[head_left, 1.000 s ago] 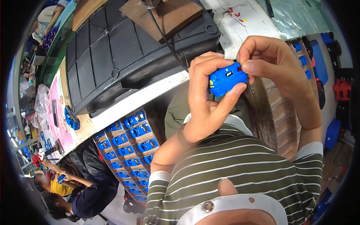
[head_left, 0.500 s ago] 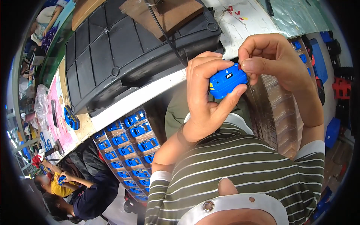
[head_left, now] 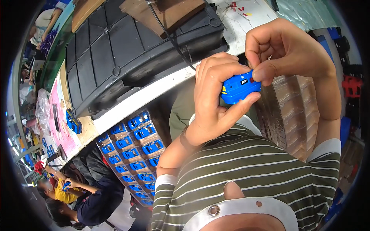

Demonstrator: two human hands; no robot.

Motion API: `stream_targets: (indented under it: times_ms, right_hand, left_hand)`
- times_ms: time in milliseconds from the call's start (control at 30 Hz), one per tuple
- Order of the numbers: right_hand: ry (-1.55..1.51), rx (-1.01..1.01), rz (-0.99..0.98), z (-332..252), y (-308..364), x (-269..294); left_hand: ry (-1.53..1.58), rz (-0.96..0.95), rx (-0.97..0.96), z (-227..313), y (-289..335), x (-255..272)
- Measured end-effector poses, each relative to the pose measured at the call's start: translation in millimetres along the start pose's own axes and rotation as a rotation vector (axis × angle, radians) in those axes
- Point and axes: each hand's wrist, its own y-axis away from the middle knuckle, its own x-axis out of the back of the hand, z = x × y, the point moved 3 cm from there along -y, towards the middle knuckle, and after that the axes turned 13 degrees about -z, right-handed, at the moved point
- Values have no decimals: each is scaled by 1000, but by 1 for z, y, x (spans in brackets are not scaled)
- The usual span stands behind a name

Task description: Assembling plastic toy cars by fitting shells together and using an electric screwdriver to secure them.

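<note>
My left hand [head_left: 216,96] grips a blue toy car [head_left: 241,90] from the left, fingers over its top and thumb along its lower edge. One end of the car faces up, with a small black-and-white plate and a yellow patch at its left side. At the car's right corner my right hand [head_left: 285,54] pinches with thumb and forefinger. A small red piece [head_left: 252,80] shows at the thumb tip, against the car; most of it is hidden.
An upturned black plastic crate [head_left: 127,50] lies on the white worktable, with a brown board [head_left: 162,15] and a cable on it. Clear trays of blue cars [head_left: 144,132] stand at lower left; another clear tray [head_left: 293,107] is at right. Two co-workers sit at far lower left.
The toy car and both hands have shifted slightly right. My right thumb now presses flatter against the car's corner, where the red piece sits lower on its end.
</note>
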Motion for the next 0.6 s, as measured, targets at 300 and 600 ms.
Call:
stream_targets:
  times_ms: [300, 600]
  right_hand:
    - [332, 522, 211, 7, 5, -7]
    - [-12, 519, 275, 22, 32, 0]
  left_hand:
    - [79, 175, 246, 9, 8, -3]
    - [146, 126, 184, 3, -1, -13]
